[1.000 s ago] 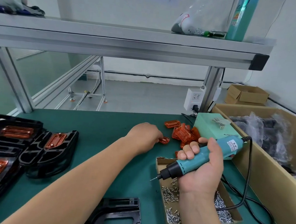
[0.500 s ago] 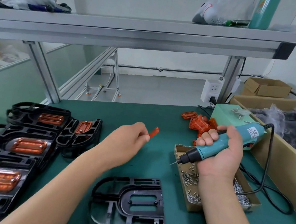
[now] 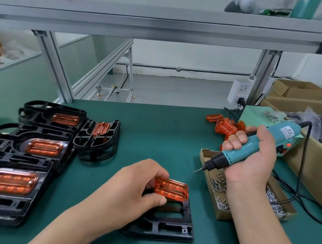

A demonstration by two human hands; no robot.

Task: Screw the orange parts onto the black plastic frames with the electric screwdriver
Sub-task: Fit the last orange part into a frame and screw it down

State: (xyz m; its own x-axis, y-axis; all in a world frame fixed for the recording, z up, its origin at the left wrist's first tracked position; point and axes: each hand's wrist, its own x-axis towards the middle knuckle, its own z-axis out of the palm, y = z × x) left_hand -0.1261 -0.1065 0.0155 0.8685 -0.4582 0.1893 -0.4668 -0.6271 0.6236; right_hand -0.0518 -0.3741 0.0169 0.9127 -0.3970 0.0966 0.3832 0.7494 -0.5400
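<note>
Your left grip (image 3: 136, 190) pinches the light, stiff-looking orange part (image 3: 171, 188) by its end over the black frame (image 3: 167, 226) near the bench's (image 3: 155, 133) front edge; hold it by its rims, likely slick, while your right grip (image 3: 250, 166) clasps the electric screwdriver (image 3: 260, 143).

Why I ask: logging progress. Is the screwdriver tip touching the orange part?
No, the electric screwdriver tip hangs apart, right of the held orange part.
</note>
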